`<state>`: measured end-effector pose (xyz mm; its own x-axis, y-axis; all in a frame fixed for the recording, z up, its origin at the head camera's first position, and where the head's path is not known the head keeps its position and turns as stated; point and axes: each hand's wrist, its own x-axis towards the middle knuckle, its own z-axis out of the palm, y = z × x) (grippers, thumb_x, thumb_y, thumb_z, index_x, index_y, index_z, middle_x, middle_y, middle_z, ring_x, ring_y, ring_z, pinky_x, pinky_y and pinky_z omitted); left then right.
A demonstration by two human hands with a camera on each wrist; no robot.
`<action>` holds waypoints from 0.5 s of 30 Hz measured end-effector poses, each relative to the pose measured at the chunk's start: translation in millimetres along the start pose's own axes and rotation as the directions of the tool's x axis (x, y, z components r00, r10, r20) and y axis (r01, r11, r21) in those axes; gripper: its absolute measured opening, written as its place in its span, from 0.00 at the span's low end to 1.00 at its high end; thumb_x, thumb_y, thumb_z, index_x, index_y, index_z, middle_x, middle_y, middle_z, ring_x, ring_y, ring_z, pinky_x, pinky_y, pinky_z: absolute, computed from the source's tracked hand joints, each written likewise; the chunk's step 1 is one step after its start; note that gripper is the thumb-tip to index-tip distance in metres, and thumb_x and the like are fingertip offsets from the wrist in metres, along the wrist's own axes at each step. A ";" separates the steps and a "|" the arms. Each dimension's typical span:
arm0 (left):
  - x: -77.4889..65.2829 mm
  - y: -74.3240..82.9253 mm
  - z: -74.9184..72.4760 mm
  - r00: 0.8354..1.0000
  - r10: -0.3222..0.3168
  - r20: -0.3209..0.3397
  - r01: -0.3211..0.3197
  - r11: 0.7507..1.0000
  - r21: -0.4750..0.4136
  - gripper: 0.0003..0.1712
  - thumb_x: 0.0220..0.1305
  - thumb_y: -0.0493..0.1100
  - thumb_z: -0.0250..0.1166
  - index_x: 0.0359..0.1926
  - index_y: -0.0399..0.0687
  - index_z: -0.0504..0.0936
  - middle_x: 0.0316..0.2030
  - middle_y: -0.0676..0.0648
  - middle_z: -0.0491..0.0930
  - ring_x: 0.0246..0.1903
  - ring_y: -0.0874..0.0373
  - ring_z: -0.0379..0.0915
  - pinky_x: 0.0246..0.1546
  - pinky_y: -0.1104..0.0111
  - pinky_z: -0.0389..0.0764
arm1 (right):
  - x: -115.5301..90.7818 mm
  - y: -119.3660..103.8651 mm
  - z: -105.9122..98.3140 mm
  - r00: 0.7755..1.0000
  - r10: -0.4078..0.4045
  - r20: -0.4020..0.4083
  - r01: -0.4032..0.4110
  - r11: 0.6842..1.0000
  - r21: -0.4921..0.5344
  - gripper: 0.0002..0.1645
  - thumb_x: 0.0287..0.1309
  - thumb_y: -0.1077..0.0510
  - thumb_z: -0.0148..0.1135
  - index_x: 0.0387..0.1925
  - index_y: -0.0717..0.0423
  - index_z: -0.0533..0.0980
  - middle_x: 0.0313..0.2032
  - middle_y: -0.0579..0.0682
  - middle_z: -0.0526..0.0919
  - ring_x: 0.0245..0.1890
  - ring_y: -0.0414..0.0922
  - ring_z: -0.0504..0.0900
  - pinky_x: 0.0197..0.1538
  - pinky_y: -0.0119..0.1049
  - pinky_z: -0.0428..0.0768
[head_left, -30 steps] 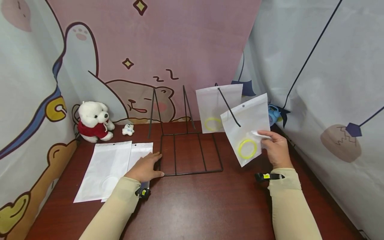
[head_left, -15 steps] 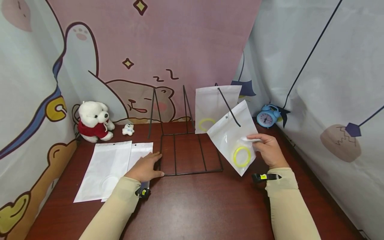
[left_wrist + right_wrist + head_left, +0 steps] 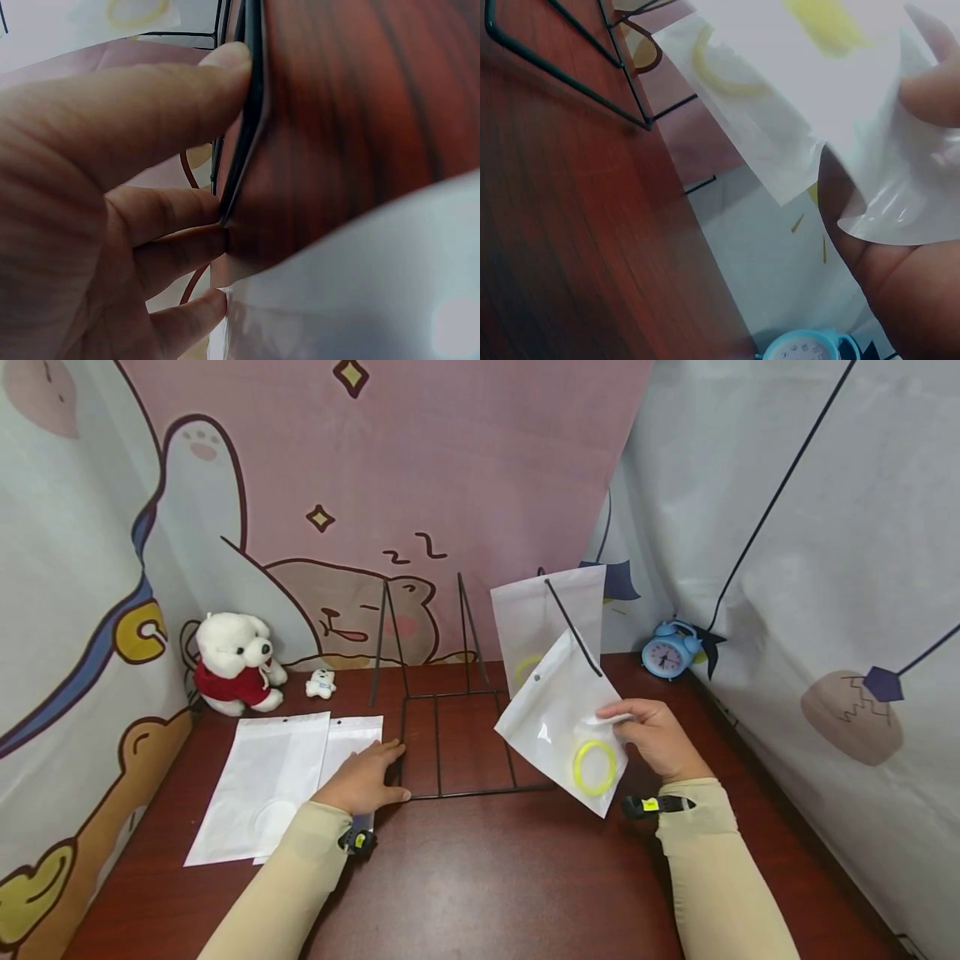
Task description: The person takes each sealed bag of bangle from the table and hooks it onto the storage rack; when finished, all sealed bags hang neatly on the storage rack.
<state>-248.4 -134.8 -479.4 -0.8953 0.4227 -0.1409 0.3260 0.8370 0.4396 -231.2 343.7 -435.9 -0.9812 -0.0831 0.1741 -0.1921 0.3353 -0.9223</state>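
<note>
My right hand (image 3: 660,739) pinches the side edge of a white zip bag (image 3: 551,697), tilted and off the table. A yellow ring (image 3: 595,768) shows through its lower part, and a small hang hole is near the top edge. The hook rod (image 3: 573,628) of a black wire rack (image 3: 480,793) crosses in front of the bag's top right corner in the head view. Another white bag (image 3: 550,597) with a yellow ring hangs farther back on that rod. My left hand (image 3: 363,777) rests at the rack's left front corner, thumb and fingertips (image 3: 232,56) touching the base wire.
Two flat white bags (image 3: 262,777) overlap on the table left of the rack, partly under my left forearm. Two bare hook rods (image 3: 382,635) rise at the rack's left and middle. A plush bear (image 3: 236,664), a small bear figure (image 3: 321,683) and a blue alarm clock (image 3: 667,652) stand behind.
My right hand has moved left and slightly down with the bag, which has tilted further left. The alarm clock has come into full view. The hanging bag swings a little. My left hand stays put.
</note>
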 end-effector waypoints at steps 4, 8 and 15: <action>-0.1 -0.8 0.2 1.000 0.000 0.002 0.000 1.000 -0.001 0.49 0.64 0.52 0.76 0.78 0.36 0.65 0.80 0.35 0.59 0.80 0.32 0.50 0.77 0.33 0.51 | 0.8 -2.6 4.0 0.999 -0.022 0.047 0.022 1.000 0.013 0.18 0.65 0.73 0.56 0.50 0.66 0.86 0.49 0.43 0.87 0.49 0.48 0.83 0.48 0.34 0.86; 0.3 -1.1 0.5 1.000 0.002 -0.001 -0.002 1.000 0.001 0.49 0.64 0.52 0.76 0.78 0.35 0.65 0.80 0.35 0.60 0.80 0.32 0.50 0.77 0.33 0.51 | 1.4 -6.2 8.9 0.996 -0.033 0.085 0.030 0.999 0.029 0.18 0.65 0.73 0.56 0.49 0.65 0.87 0.49 0.45 0.88 0.48 0.50 0.83 0.48 0.37 0.86; 1.4 -1.3 0.7 1.000 -0.001 0.002 0.001 1.000 0.007 0.49 0.64 0.52 0.76 0.78 0.36 0.66 0.80 0.35 0.60 0.80 0.32 0.50 0.76 0.33 0.52 | 0.4 -18.0 19.5 0.990 -0.079 0.116 0.076 0.997 0.032 0.17 0.67 0.73 0.56 0.49 0.63 0.87 0.51 0.47 0.87 0.51 0.53 0.83 0.51 0.39 0.86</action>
<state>-249.9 -135.1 -480.8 -0.8949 0.4227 -0.1430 0.3275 0.8398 0.4330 -227.8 319.4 -425.8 -0.9541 -0.2175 0.2057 -0.2656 0.2980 -0.9169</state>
